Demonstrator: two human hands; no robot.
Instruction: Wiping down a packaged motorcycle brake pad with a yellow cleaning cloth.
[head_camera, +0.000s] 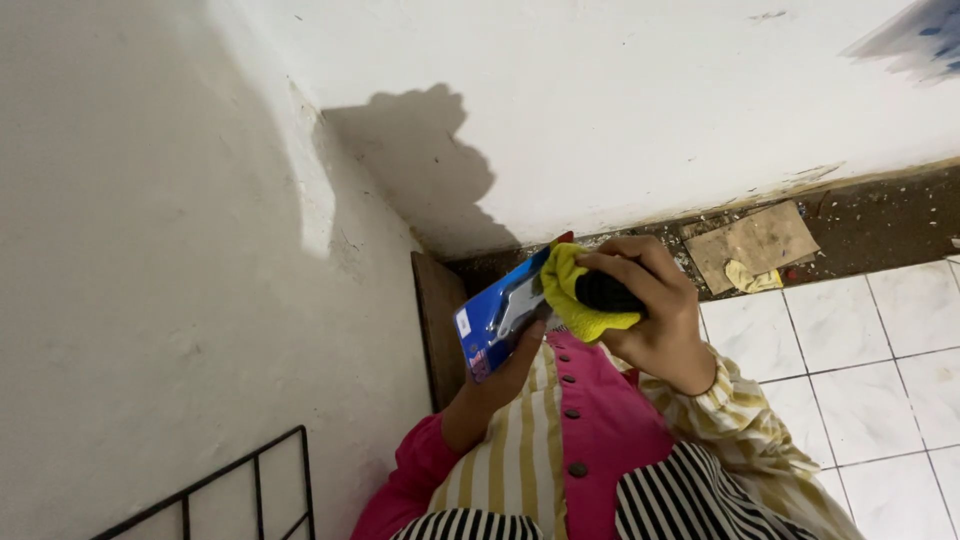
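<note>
Wiping a blue pack w/ a yellow cloth.
L hand (500, 375) gripping blue pack (497, 318) from below; R hand (655, 310) closed on yellow cloth (572, 295), pressed to pack.

Hard light from behind the camera throws a dark shadow (415, 160) onto the white wall (620, 90). The left wall (130, 250) sits dimmer (greyish), and the top-right corner is motion-blurred.

1 head camera looks steeply down, close above the hands.
</note>
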